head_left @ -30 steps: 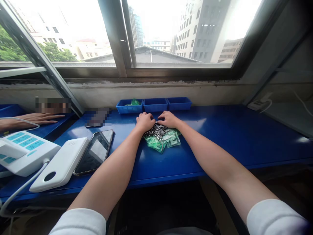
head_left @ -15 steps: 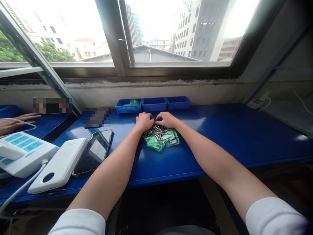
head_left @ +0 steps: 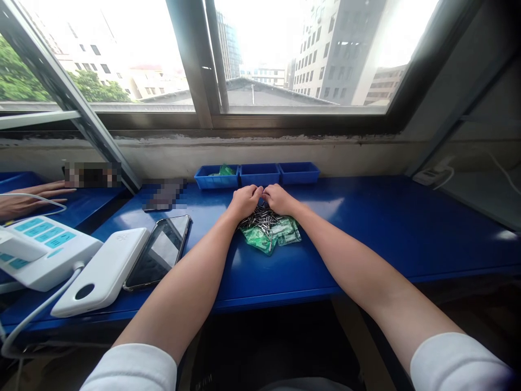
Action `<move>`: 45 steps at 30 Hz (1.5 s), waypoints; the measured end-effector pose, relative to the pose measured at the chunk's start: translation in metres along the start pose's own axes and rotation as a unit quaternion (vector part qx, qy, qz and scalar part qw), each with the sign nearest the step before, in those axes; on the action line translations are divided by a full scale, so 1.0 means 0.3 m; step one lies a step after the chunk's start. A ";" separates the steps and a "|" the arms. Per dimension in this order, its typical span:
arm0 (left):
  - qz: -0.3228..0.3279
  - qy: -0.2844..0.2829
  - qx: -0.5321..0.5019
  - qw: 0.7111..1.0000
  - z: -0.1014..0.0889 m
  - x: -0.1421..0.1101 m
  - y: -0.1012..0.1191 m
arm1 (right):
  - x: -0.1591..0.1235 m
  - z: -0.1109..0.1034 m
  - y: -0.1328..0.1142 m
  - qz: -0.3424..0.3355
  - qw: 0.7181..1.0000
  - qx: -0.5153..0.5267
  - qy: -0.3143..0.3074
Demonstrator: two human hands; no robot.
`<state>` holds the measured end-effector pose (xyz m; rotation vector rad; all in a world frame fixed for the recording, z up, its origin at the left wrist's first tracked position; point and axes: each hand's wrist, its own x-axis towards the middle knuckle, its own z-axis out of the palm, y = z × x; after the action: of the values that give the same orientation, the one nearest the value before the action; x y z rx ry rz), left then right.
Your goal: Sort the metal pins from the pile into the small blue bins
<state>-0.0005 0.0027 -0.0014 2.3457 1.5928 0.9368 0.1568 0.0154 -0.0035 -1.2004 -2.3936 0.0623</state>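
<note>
Both hands are at the far edge of a heap of slim metal pieces (head_left: 262, 219) on the blue table (head_left: 366, 222), and the step in hand looks like fine fingertip work on something small. The left hand (head_left: 245, 201) is partly closed, its fingers curled and its thumb brought in towards the other hand; the right hand (head_left: 279, 199) is bent much the same way, and the two meet or nearly meet at the tips. Whether either has hold of a piece cannot be told, as the backs of the hands and the curled fingers hide what lies between them. The heap spreads just below the fingers, pieces crossing at many angles, with some lying over the green packets (head_left: 259, 239) on the near side. Beyond the hands, three blue bins stand in a row near the wall: the left bin (head_left: 217, 181) has green packaging in it, beside the middle bin (head_left: 259, 178) and the right bin (head_left: 299, 176). From this pose, any move calls for a light, exact pinch and a clean lift, since the tangled pieces could easily drag their neighbours along or catch the thin packets.
</note>
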 end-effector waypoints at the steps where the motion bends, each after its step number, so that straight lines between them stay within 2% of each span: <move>1: 0.013 0.011 -0.023 1.000 -0.002 -0.002 0.005 | 0.002 0.002 0.003 0.000 1.000 -0.012 0.021; 7: 0.056 0.047 -0.099 0.992 -0.006 -0.006 0.011 | 0.002 -0.005 0.007 0.002 0.997 -0.006 0.071; 11: 0.048 0.056 -0.095 0.993 -0.009 -0.002 0.009 | -0.008 -0.019 -0.001 0.055 0.990 0.088 0.098; 14: 0.025 0.055 -0.076 0.995 -0.014 0.000 0.011 | -0.011 -0.027 -0.004 0.081 0.967 0.215 0.110; 18: 0.012 0.061 -0.061 0.996 -0.017 0.001 0.008 | -0.015 -0.044 -0.012 0.076 0.924 0.357 0.118; 21: 0.016 0.059 -0.065 0.996 -0.016 0.000 0.005 | -0.024 -0.063 -0.018 0.092 0.899 0.411 0.119; 24: 0.021 0.052 -0.067 0.996 -0.013 0.001 0.005 | -0.028 -0.072 -0.014 0.101 0.889 0.434 0.109; 28: 0.001 0.077 -0.033 0.997 -0.011 0.004 0.008 | -0.024 -0.067 0.016 0.127 0.905 0.377 0.148; 30: -0.028 0.090 -0.006 0.996 -0.010 0.005 0.008 | -0.025 -0.065 0.041 0.152 0.925 0.290 0.191; 33: -0.059 0.075 0.027 0.995 -0.009 0.005 0.004 | -0.034 -0.067 0.084 0.200 0.947 0.112 0.225; 37: -0.067 0.034 0.051 0.996 -0.009 0.001 0.002 | -0.049 -0.072 0.129 0.272 0.944 -0.033 0.182; 45: -0.067 0.008 0.079 0.995 -0.008 -0.002 0.004 | -0.046 -0.067 0.128 0.313 0.938 -0.107 0.101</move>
<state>-0.0012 0.0012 0.0007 2.3005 1.8675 0.8305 0.2011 0.0254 0.0001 -1.9293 -1.7936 -0.1207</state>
